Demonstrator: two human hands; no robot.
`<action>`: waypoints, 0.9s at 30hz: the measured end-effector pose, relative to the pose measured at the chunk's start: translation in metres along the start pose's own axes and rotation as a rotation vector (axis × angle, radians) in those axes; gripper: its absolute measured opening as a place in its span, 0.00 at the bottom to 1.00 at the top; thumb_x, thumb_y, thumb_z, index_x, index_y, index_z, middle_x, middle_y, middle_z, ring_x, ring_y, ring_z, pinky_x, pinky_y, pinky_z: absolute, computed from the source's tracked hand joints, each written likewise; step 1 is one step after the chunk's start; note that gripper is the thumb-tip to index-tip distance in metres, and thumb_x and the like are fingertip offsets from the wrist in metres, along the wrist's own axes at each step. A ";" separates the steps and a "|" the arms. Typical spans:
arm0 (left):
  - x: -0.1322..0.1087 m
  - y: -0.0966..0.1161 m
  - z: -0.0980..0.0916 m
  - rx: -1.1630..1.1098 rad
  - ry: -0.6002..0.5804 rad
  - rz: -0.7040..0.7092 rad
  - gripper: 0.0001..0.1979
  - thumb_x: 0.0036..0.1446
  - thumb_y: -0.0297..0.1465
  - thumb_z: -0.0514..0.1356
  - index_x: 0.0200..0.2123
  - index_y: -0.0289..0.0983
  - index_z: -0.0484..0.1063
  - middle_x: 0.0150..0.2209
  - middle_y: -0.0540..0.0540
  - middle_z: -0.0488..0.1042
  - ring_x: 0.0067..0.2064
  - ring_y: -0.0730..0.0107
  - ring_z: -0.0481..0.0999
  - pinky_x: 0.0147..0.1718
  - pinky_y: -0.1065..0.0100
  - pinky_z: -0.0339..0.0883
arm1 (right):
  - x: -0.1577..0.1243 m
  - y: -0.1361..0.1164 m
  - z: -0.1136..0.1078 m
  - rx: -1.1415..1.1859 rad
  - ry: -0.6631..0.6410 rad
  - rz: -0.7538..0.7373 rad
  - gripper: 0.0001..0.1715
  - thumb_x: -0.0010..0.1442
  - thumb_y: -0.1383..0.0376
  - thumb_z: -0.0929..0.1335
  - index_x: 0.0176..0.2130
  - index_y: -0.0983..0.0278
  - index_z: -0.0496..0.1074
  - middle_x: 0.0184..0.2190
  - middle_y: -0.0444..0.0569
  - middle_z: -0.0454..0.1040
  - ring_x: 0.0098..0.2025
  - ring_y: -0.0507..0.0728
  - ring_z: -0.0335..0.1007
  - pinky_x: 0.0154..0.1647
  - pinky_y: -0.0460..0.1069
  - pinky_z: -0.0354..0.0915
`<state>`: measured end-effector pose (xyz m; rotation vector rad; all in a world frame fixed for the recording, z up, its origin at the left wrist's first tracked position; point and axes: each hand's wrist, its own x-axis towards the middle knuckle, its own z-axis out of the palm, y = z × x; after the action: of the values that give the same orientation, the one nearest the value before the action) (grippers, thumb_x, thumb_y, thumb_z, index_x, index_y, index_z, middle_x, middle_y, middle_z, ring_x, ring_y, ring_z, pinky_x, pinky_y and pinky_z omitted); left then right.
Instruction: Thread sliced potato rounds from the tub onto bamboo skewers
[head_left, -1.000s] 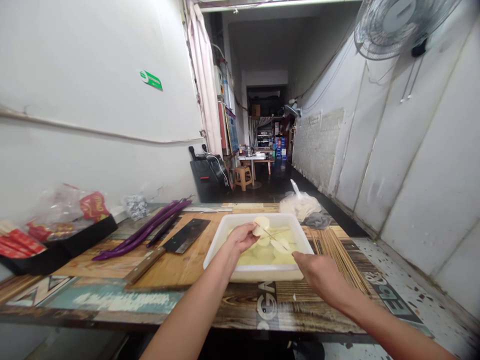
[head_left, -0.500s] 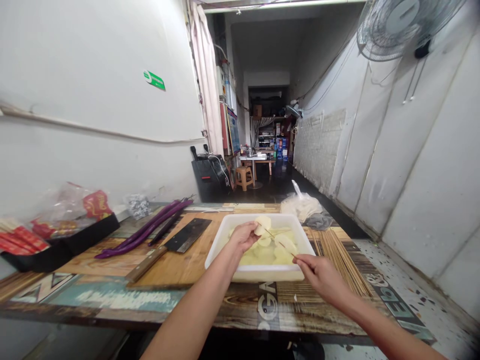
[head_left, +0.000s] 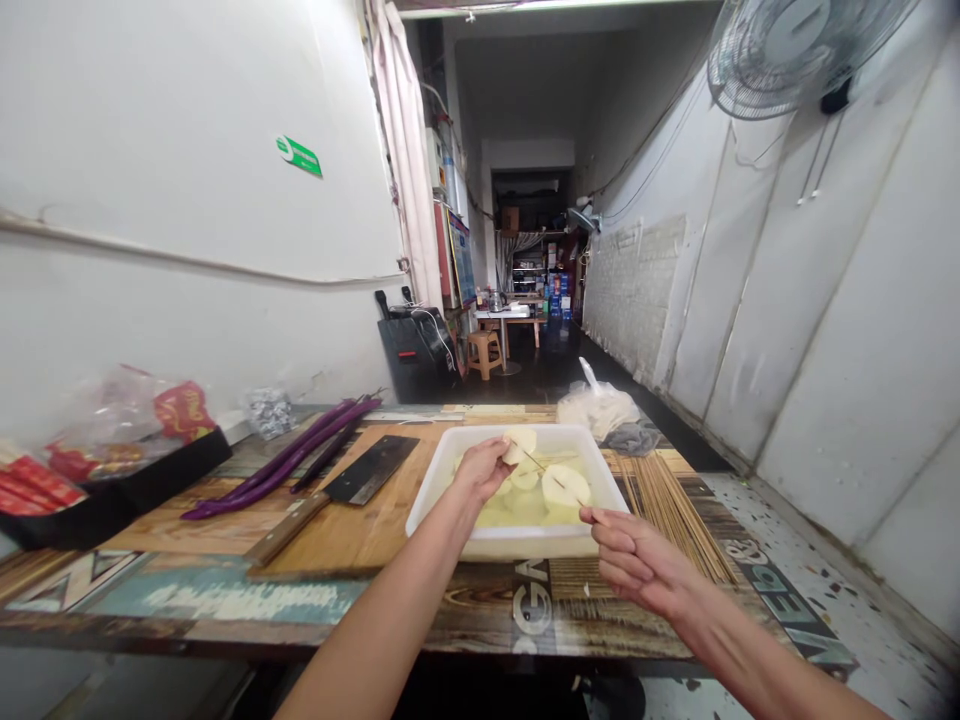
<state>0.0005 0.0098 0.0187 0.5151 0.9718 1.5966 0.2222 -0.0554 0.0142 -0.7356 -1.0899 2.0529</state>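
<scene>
A white plastic tub (head_left: 433,490) on the table holds pale potato slices in water. My left hand (head_left: 480,468) is closed on one potato slice (head_left: 519,444) above the tub. My right hand (head_left: 637,562) pinches the near end of a thin bamboo skewer (head_left: 551,478) at the tub's front right corner. Another potato slice (head_left: 565,486) sits threaded on that skewer, and its tip reaches the slice in my left hand.
A wooden cutting board (head_left: 352,525) with a cleaver (head_left: 341,492) lies left of the tub. Long purple eggplants (head_left: 289,457) lie behind it. A pile of bamboo skewers (head_left: 675,500) lies right of the tub. A black tray of packets (head_left: 112,480) stands far left; a plastic bag (head_left: 600,408) lies behind.
My right hand has drawn back toward me and lifted the skewer with a slice on it. My left hand has kept its slice at the skewer tip.
</scene>
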 end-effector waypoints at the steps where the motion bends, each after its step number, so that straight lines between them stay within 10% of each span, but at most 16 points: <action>1: -0.001 0.000 0.001 -0.002 -0.005 0.004 0.06 0.50 0.18 0.58 0.23 0.30 0.70 0.23 0.46 0.70 0.24 0.75 0.70 0.24 0.73 0.66 | 0.000 0.000 0.001 0.062 0.001 -0.001 0.13 0.49 0.62 0.70 0.33 0.68 0.68 0.13 0.31 0.48 0.11 0.41 0.32 0.11 0.41 0.37; 27: -0.003 -0.006 -0.006 0.176 -0.095 0.109 0.10 0.37 0.29 0.69 0.25 0.30 0.75 0.23 0.47 0.70 0.24 0.79 0.66 0.23 0.76 0.61 | 0.007 -0.018 0.000 -0.264 0.014 -0.010 0.17 0.50 0.55 0.68 0.30 0.65 0.64 0.10 0.30 0.50 0.09 0.41 0.35 0.10 0.41 0.35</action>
<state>0.0004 0.0052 0.0113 0.7699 1.0316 1.5755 0.2231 -0.0426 0.0285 -0.8701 -1.3705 1.9121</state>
